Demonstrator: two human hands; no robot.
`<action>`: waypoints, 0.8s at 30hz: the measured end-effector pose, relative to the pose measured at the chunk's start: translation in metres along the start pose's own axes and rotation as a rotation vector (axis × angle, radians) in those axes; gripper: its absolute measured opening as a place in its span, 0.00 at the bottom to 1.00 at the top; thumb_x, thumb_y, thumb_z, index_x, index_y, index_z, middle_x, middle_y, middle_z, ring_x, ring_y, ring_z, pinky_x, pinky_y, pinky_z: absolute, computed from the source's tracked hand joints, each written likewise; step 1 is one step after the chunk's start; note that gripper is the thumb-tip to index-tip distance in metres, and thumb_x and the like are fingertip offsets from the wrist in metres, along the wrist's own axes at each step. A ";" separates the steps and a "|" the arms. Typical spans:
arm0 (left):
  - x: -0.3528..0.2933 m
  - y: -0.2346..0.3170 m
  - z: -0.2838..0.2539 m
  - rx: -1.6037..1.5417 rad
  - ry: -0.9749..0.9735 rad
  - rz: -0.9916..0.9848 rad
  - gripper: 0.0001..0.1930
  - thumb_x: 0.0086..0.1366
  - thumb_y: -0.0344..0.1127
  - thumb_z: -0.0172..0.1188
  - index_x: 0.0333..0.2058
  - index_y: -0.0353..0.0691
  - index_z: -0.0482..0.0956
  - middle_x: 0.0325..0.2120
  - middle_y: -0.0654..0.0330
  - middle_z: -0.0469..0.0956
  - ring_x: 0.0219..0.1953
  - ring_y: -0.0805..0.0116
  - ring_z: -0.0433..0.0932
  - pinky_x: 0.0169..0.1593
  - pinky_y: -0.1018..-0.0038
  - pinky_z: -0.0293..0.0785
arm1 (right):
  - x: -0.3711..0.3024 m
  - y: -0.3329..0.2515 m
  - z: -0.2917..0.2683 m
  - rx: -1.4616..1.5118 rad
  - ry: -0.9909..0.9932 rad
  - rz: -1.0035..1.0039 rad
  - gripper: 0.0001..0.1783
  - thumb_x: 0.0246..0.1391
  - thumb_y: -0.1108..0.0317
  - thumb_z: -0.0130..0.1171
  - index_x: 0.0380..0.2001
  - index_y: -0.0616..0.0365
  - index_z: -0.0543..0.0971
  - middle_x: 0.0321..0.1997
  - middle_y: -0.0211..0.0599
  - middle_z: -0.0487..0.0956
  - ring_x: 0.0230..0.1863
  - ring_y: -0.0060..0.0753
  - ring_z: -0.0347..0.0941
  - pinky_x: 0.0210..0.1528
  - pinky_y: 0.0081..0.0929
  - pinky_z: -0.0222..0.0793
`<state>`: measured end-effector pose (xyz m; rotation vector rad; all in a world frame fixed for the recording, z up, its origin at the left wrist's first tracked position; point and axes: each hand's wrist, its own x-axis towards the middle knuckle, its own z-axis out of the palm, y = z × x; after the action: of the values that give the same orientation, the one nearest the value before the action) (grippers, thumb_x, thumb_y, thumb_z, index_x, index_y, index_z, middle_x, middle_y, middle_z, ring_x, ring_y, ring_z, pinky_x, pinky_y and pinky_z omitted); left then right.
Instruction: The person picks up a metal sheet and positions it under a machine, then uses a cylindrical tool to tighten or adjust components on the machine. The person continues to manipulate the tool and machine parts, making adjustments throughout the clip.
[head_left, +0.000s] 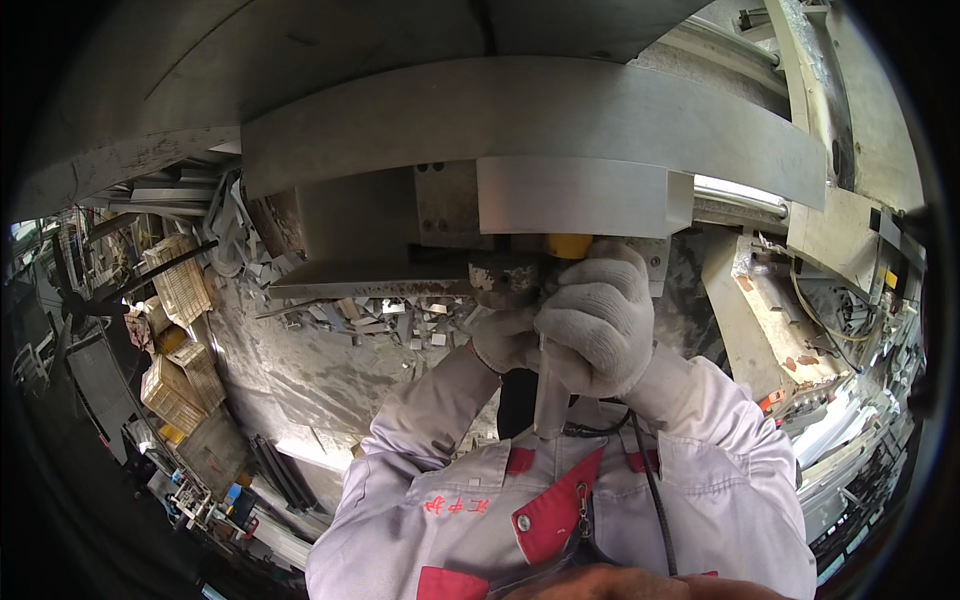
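My right hand (600, 325), in a white knitted glove, is closed with its fingers curled round a pale, translucent-looking bar (550, 392). The bar's lower end sticks out below the fist toward my chest. Just above the knuckles shows a yellow part (569, 245) under a box-shaped metal housing (572, 195). Partly behind the right fist is my gloved left hand (503, 340), its fingers mostly hidden. It sits right below a worn round metal block (503, 280) with chipped paint. Whether it grips anything is not visible.
A wide metal beam (530, 110) crosses above my hands. A metal ledge (370, 280) juts out to the left. Metal offcuts (400, 320) litter the floor beyond. Stacked crates (182, 385) stand at far left; a chipped-paint machine frame (775, 320) and long metal strips (850, 430) are at right.
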<state>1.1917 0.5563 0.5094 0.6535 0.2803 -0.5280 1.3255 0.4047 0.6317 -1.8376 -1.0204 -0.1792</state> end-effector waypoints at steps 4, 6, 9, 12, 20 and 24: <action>0.011 -0.012 0.007 -0.149 0.011 -0.037 0.38 0.71 0.39 0.75 0.73 0.44 0.64 0.61 0.57 0.77 0.60 0.66 0.80 0.54 0.68 0.86 | 0.000 -0.005 0.001 -0.026 0.000 0.038 0.21 0.41 0.61 0.74 0.43 0.46 0.87 0.42 0.25 0.84 0.47 0.44 0.80 0.51 0.50 0.74; 0.017 -0.013 0.006 -0.169 -0.009 -0.051 0.37 0.71 0.39 0.75 0.73 0.44 0.65 0.60 0.57 0.77 0.60 0.66 0.80 0.53 0.69 0.85 | -0.001 -0.005 0.004 -0.030 0.010 0.043 0.21 0.41 0.61 0.74 0.43 0.46 0.87 0.41 0.26 0.84 0.47 0.44 0.80 0.50 0.48 0.73; 0.023 -0.006 0.000 -0.169 -0.049 -0.083 0.36 0.71 0.39 0.74 0.72 0.44 0.66 0.60 0.57 0.78 0.59 0.67 0.80 0.52 0.70 0.85 | -0.002 -0.003 0.002 -0.051 -0.023 0.027 0.22 0.40 0.61 0.75 0.44 0.47 0.87 0.41 0.26 0.84 0.47 0.45 0.80 0.49 0.47 0.74; 0.024 0.001 -0.007 -0.171 -0.076 -0.114 0.36 0.71 0.38 0.74 0.71 0.44 0.67 0.59 0.58 0.78 0.57 0.68 0.81 0.51 0.71 0.85 | -0.003 0.000 0.002 0.008 -0.020 0.027 0.22 0.39 0.63 0.75 0.43 0.48 0.88 0.42 0.27 0.84 0.46 0.45 0.80 0.49 0.48 0.74; 0.039 -0.013 0.006 -0.300 -0.167 -0.150 0.33 0.71 0.38 0.74 0.69 0.43 0.69 0.56 0.59 0.79 0.55 0.70 0.81 0.49 0.73 0.84 | 0.000 0.004 -0.005 0.054 -0.089 0.020 0.22 0.37 0.64 0.75 0.42 0.51 0.89 0.41 0.30 0.84 0.45 0.47 0.81 0.50 0.46 0.75; 0.059 -0.031 0.020 -0.388 -0.236 -0.147 0.32 0.71 0.38 0.74 0.68 0.43 0.70 0.55 0.60 0.79 0.53 0.71 0.81 0.48 0.74 0.84 | -0.001 0.006 -0.006 0.079 -0.093 0.019 0.21 0.37 0.65 0.76 0.41 0.52 0.89 0.41 0.32 0.84 0.44 0.47 0.81 0.51 0.46 0.75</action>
<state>1.2253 0.5008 0.4852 0.1916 0.2007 -0.6640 1.3307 0.3985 0.6299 -1.7967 -1.0596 -0.0415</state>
